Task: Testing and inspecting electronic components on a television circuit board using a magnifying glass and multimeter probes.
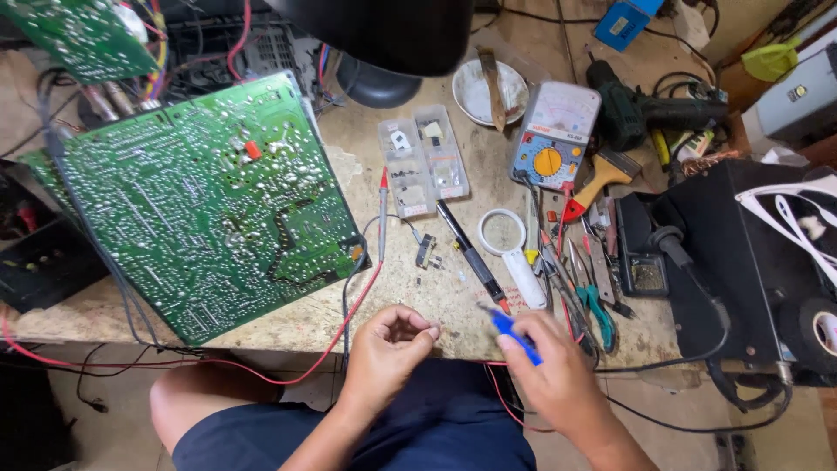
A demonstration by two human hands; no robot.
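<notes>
My left hand (386, 347) is pinching some tiny part, I think, right hand (549, 371) gripping the blue tweezers (513, 334), one slip and it drops off the desk (384, 305) edge.

White-dialled multimeter (554, 133) mid-bench; blue box (622, 21) beyond.
</notes>
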